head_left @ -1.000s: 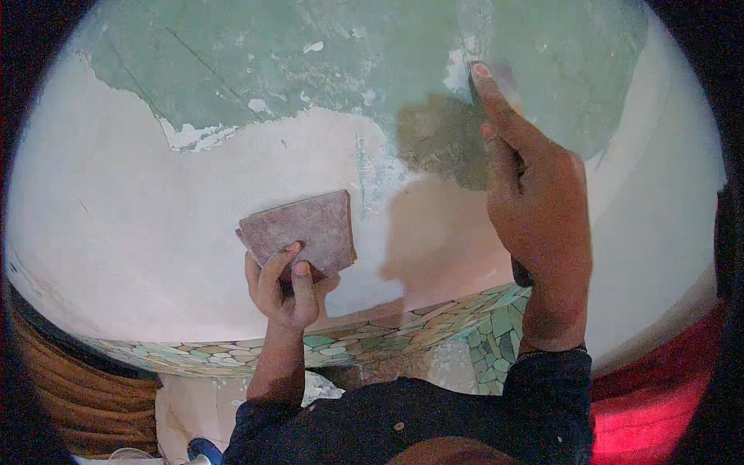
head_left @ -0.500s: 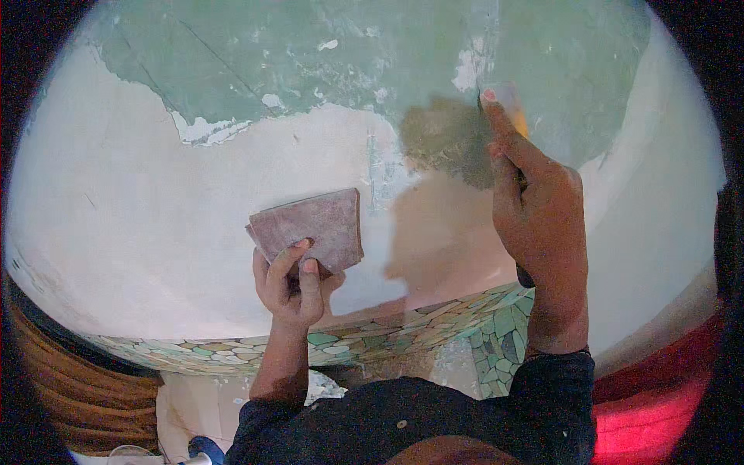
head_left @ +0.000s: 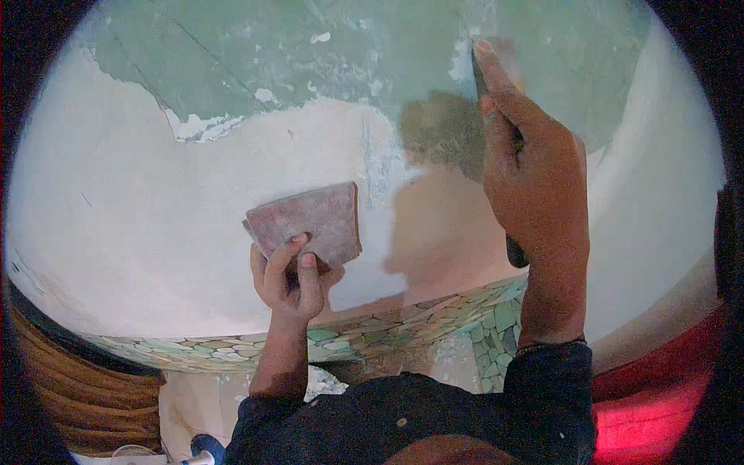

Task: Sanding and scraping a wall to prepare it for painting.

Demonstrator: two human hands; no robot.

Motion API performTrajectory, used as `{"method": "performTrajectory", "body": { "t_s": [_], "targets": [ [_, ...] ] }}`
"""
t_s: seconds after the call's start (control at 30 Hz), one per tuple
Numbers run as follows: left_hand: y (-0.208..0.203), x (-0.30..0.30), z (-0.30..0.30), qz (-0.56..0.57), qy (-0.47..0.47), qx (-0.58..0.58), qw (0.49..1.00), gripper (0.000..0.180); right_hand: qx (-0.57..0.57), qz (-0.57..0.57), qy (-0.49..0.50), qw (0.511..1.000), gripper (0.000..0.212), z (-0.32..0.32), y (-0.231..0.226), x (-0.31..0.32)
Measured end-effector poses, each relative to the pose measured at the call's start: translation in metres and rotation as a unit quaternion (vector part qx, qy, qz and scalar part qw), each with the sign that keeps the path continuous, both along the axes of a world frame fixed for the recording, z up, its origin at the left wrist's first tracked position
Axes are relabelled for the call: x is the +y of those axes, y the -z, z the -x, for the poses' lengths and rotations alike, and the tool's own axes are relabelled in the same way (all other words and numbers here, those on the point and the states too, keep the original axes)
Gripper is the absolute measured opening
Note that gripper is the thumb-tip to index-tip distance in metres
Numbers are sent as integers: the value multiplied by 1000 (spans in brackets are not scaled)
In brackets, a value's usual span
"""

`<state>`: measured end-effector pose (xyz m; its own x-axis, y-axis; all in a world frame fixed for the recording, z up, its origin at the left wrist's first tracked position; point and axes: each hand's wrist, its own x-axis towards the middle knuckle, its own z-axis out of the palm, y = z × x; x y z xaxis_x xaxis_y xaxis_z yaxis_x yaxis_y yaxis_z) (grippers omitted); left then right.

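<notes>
My left hand [head_left: 291, 283] grips a folded reddish-brown piece, apparently sandpaper [head_left: 306, 221], with several layers showing at its edges and pale dust on its face. Thumb and fingers pinch its lower edge, in front of the white part of the wall [head_left: 194, 256]. Higher up on the right, my right hand [head_left: 542, 178] is closed around a scraper [head_left: 508, 54]. Its dark handle end shows below the palm, and my index finger stretches along it towards the blade. The blade lies at the green part of the wall [head_left: 325, 70], beside a whitish streak; whether it touches is hard to tell.
Ragged white edges [head_left: 205, 126] border the green area. A stone-patterned band [head_left: 209, 353] runs along the wall's foot. Brown folded cloth [head_left: 85, 387] hangs at lower left, bright red cloth [head_left: 651, 418] at lower right. My shadow falls on the wall between my hands.
My right hand has moved up the wall with the scraper. My left hand and the sandpaper have stayed nearly in place.
</notes>
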<state>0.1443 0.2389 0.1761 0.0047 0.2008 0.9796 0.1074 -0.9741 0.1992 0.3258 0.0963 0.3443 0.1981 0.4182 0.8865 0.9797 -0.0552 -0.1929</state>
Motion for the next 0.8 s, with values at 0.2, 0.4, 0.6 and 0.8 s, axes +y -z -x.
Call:
{"method": "performTrajectory", "body": {
  "t_s": [0.2, 0.4, 0.6, 0.8],
  "targets": [
    [0, 4, 1, 4, 19, -3, 1000, 17, 19, 23, 4, 1000, 42, 0, 8, -3],
    [-2, 1, -1, 12, 20, -11, 1000, 17, -5, 13, 20, 1000, 40, 1, -8, -2],
    [2, 5, 1, 2, -3, -6, 1000, 17, 0, 40, 19, 999, 38, 0, -1, -3],
    [1, 2, 0, -1, 6, -9, 1000, 18, -4, 14, 20, 1000, 38, 2, -2, -5]
  ]
}}
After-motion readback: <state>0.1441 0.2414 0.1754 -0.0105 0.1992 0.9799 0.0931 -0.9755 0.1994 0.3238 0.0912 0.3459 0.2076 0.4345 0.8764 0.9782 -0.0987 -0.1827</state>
